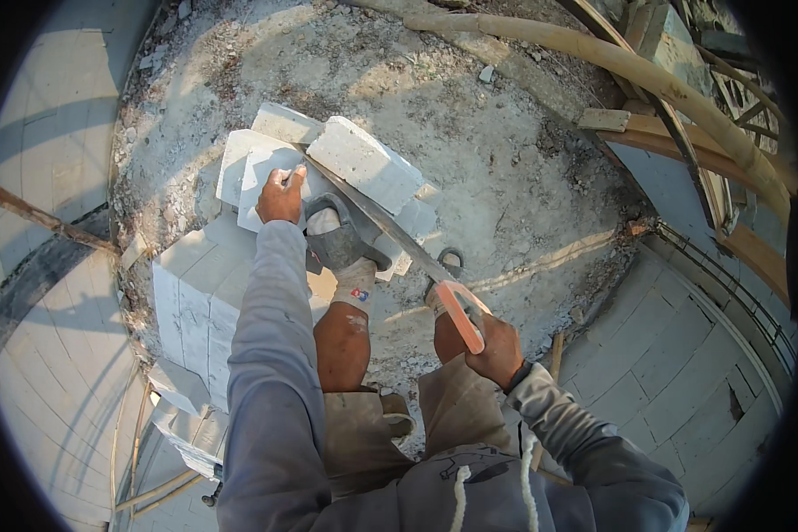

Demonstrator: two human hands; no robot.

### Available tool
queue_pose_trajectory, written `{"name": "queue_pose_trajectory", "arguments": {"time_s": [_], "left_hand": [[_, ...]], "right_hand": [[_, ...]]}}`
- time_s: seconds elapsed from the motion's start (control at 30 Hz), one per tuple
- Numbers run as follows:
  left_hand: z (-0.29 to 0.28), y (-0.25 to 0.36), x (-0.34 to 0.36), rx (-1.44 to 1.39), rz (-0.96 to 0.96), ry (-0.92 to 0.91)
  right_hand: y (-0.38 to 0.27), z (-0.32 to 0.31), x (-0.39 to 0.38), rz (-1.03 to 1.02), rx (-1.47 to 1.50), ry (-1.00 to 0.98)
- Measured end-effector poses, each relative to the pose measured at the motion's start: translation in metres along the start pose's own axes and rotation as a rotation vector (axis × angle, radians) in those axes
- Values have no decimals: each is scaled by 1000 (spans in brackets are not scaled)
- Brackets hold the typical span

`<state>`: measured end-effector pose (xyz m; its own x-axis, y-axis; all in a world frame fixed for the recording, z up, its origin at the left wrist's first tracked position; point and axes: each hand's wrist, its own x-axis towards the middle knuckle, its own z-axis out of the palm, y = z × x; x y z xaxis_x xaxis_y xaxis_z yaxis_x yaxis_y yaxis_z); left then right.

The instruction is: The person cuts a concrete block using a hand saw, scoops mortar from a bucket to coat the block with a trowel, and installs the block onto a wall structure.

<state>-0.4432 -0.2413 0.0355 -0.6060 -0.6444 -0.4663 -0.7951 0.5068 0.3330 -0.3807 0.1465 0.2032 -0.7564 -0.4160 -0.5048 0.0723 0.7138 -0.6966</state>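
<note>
Diagonally, the saw [392, 230] spanned the frame's centre, your right hand [496, 348] clenched around its orange handle. Your left hand [281, 197], left of centre, curled over a white block [253, 170]; its grip was indeterminable.

Patchy warm sunlight, soft shadows — fisheye-bent edges, black corners

Crumbled, rubble-strewn ground [523, 168] lies between a pale block wall [674, 355] on the right and another wall [58, 381] (striped with shadow) on the left. A brown strip [49, 219] crosses the left side; a long tan pole [585, 47] passes near an orange-brown plank [654, 136] at upper right.
</note>
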Motion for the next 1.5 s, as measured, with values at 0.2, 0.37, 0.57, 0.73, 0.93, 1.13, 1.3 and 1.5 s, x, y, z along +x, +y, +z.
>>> {"name": "queue_pose_trajectory", "arguments": {"time_s": [0.2,0.37,0.57,0.73,0.93,1.13,1.3,1.5], "left_hand": [[18,26,-13,87,16,-51],[-6,0,-5,-9,-1,-61],[14,12,-6,15,54,16],[13,10,-5,58,-19,-44],[-5,-1,-4,54,30,12],[20,24,-12,161,88,1],[2,1,-2,180,35,6],[7,16,-12,103,76,59]], "right_hand": [[-96,49,172,56,-149,-177],[-4,3,-20,-21,-45,-56],[-63,32,119,60,-168,-105],[-85,63,155,46,-155,-141],[3,-10,-24,-30,-19,-67],[-113,28,188,10,-84,-220],[-37,40,65,87,-171,-162],[10,7,4,76,-141,-159]]}}
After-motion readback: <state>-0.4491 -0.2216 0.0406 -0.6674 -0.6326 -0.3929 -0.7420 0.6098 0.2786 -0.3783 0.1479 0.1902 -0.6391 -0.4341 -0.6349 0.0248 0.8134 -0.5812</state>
